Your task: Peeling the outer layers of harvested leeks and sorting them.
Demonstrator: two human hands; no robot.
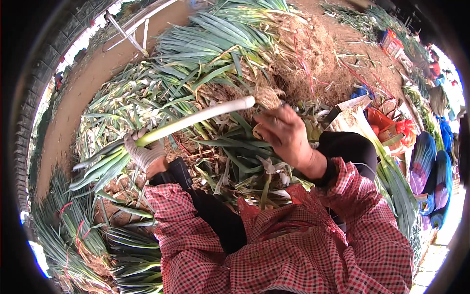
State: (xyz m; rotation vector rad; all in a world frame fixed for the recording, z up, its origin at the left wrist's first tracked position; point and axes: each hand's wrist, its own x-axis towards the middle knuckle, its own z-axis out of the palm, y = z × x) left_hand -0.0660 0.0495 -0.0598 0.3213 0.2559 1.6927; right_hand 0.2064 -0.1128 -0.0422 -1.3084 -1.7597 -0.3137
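Observation:
My left hand [146, 151], in a pale work glove, is closed round a leek [205, 111] where its white stalk turns into green leaves. The leek slants up to the right, its leaves hanging out past the glove at the lower left. At its upper end is a tuft of dry, tan roots [268, 98]. Just below these roots is my bare right hand [288, 134], its fingers curled together and a little blurred. Whatever may be between those fingers is hidden. Below both hands lie loose green leaves and peelings [245, 152].
A large heap of leeks [210, 44] rises ahead, roots turned right. Tied bundles [68, 235] lie at the lower left. On my right are a long leek [387, 166], an orange-red plastic bag [405, 132] and blue-wrapped rolls [423, 161]. A white metal frame [129, 34] stands far left.

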